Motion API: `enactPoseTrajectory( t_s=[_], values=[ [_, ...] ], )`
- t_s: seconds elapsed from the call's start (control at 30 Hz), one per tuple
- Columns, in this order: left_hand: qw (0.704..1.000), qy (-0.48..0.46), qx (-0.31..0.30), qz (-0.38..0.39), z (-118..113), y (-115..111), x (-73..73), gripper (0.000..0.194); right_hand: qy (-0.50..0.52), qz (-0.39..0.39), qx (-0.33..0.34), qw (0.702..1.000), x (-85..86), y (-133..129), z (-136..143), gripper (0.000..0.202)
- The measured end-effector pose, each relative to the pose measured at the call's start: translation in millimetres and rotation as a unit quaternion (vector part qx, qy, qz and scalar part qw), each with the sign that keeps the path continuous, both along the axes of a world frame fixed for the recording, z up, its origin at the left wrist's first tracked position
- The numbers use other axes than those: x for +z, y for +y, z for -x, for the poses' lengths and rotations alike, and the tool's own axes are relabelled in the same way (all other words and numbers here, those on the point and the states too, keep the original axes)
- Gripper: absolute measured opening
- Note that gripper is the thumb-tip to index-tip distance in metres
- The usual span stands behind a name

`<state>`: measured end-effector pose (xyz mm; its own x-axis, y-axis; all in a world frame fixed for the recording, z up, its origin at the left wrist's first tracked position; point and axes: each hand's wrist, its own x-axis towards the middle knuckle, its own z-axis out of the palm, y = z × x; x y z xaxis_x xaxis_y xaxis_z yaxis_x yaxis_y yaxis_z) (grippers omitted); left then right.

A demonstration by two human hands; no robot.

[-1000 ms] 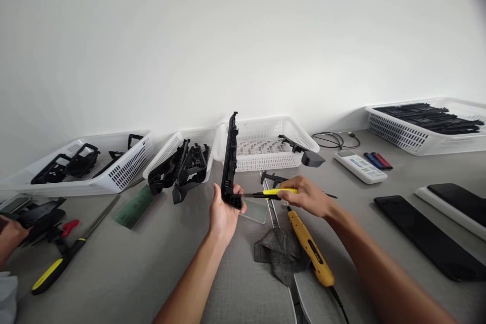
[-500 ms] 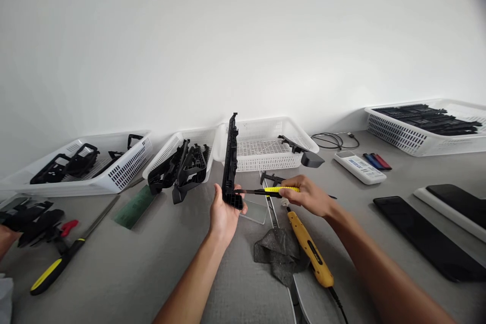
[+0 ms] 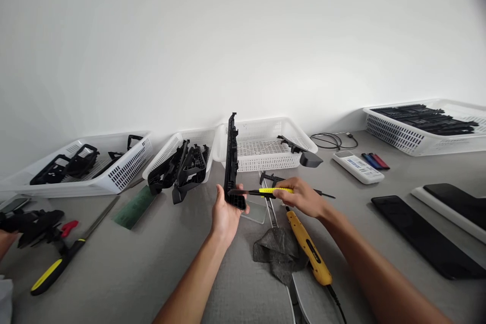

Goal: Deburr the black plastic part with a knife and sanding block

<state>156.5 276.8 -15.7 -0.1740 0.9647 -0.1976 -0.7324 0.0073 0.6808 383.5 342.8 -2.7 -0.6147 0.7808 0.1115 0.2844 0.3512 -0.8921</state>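
My left hand (image 3: 225, 217) is closed around the lower end of a long black plastic trim part (image 3: 231, 157), which stands upright above the table. In my right hand (image 3: 304, 196) is a yellow-handled knife (image 3: 268, 191) with a thin dark blade. Its blade lies level across the lower end of the trim part; whether it touches there I cannot tell. Behind my right hand a caliper (image 3: 270, 178) rests on the table, partly hidden. Below it lie a yellow corded power tool (image 3: 309, 248) and a dark grey cloth (image 3: 277, 253).
White baskets (image 3: 258, 163) with black plastic parts line the wall. A calculator-like white device (image 3: 359, 167), coloured pieces (image 3: 375, 161) and a black slab (image 3: 425, 235) lie at right. At left are a yellow-black file-like tool (image 3: 56, 268), a green plate (image 3: 132, 207) and another person's hand (image 3: 6, 240).
The knife and my right hand have moved slightly left, so the blade reaches further across the trim part. The trim part leans a little differently in my left hand.
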Motion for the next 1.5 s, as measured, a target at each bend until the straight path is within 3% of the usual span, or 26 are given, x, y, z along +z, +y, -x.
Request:
enactPoseTrajectory(
  t_s=[0.13,0.27,0.83,1.03,1.13,1.27,1.5],
  values=[
    [1.0,0.005,-0.001,-0.01,-1.5,1.1,-2.1,0.051,0.009,0.015,-0.041,0.999,-3.6,1.9,-0.3,0.053],
    [1.0,0.011,-0.009,-0.015,-2.0,0.3,-2.9,0.051,0.019,0.02,-0.002,1.0,-2.6,1.1,0.1,0.052],
    [0.999,0.005,-0.014,-0.033,-1.2,-0.3,-3.6,0.044,-0.016,-0.193,-0.077,0.978,-8.8,1.5,9.2,0.02],
    [1.0,-0.003,-0.008,-0.017,-0.7,-1.0,-0.7,0.043,-0.023,-0.178,-0.067,0.981,-7.4,1.6,8.7,0.021],
    [0.999,0.005,-0.023,-0.039,-1.8,-3.3,2.3,0.047,-0.034,-0.174,-0.064,0.982,-6.8,0.9,9.6,0.023],
    [0.995,0.065,-0.046,-0.065,-4.2,-5.3,0.5,0.037,-0.036,-0.165,-0.073,0.983,-6.0,0.4,7.6,0.027],
    [0.989,0.097,-0.104,-0.05,-5.8,-6.8,-4.9,0.041,-0.042,-0.134,-0.068,0.988,-5.2,-0.1,6.3,0.044]
  ],
)
